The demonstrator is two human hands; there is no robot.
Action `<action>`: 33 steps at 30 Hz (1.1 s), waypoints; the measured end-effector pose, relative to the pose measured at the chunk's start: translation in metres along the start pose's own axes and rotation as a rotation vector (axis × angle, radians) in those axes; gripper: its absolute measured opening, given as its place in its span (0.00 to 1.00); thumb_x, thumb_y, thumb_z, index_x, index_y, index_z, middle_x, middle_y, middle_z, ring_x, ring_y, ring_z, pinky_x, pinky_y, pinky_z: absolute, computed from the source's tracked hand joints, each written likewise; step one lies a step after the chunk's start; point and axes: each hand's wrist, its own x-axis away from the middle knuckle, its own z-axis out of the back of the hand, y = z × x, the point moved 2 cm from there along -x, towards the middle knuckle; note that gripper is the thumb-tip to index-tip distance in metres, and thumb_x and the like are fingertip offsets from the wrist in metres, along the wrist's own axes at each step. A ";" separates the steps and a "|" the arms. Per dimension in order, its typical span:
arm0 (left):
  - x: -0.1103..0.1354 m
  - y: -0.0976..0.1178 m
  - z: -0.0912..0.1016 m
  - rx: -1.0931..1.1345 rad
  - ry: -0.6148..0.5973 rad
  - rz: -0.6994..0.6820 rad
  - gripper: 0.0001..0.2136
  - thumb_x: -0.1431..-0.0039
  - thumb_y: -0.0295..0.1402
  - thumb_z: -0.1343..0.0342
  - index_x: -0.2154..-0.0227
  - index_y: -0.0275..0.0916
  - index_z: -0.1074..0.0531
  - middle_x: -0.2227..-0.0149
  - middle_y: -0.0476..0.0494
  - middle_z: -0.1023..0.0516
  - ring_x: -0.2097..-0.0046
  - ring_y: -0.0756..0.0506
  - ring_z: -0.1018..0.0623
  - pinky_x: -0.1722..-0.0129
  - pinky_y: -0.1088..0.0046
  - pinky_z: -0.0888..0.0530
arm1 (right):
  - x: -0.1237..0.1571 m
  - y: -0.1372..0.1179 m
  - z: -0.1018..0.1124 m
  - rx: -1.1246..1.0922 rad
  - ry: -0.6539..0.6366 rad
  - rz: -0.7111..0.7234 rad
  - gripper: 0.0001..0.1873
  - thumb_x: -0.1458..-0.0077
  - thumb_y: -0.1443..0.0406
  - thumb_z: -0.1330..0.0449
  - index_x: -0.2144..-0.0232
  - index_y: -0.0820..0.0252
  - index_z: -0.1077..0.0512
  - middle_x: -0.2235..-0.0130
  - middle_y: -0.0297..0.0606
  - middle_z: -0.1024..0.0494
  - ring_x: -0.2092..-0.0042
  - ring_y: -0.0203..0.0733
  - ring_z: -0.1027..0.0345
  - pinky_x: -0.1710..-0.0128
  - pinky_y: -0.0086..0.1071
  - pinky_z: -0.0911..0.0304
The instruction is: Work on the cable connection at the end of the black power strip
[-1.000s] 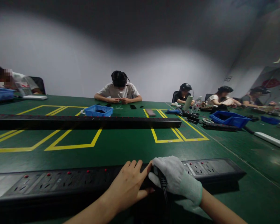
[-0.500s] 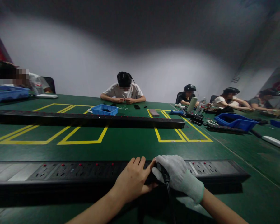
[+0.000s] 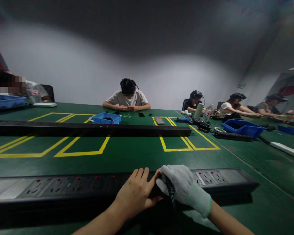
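A long black power strip (image 3: 63, 187) with many sockets and red dots lies across the green table (image 3: 132, 156) close in front of me. My bare left hand (image 3: 136, 192) rests flat on top of the strip near its middle, fingers stretched out. Right beside it my right hand (image 3: 183, 187), in a white glove, is closed round a black plug with a cable (image 3: 172, 202) that hangs down toward me. The plug sits at the strip's top face; whether it is fully in a socket is hidden by the glove.
A second long black power strip (image 3: 93, 130) lies farther across the table over yellow marked boxes (image 3: 83, 147). Blue trays (image 3: 106, 118) (image 3: 245, 127), a white strip (image 3: 286, 149) and small tools lie beyond. Several people sit working along the far and right sides.
The view has shifted slightly. Both hands stay in the same place on the near power strip, the gloved hand still closed on the plug.
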 end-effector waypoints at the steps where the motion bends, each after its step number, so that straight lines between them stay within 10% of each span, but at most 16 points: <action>1: 0.000 0.000 0.000 0.001 0.002 0.001 0.32 0.41 0.53 0.58 0.39 0.40 0.48 0.54 0.32 0.28 0.53 0.36 0.28 0.55 0.59 0.30 | 0.000 0.000 0.000 0.001 0.003 0.002 0.13 0.40 0.57 0.49 0.62 0.59 0.32 0.69 0.36 0.26 0.70 0.39 0.36 0.69 0.31 0.50; 33: 0.000 -0.002 0.000 -0.019 -0.021 -0.027 0.33 0.41 0.53 0.58 0.38 0.38 0.48 0.55 0.32 0.28 0.53 0.37 0.27 0.57 0.59 0.29 | -0.002 -0.002 0.002 0.001 0.018 0.012 0.13 0.39 0.57 0.51 0.65 0.59 0.33 0.71 0.35 0.27 0.71 0.38 0.36 0.70 0.30 0.50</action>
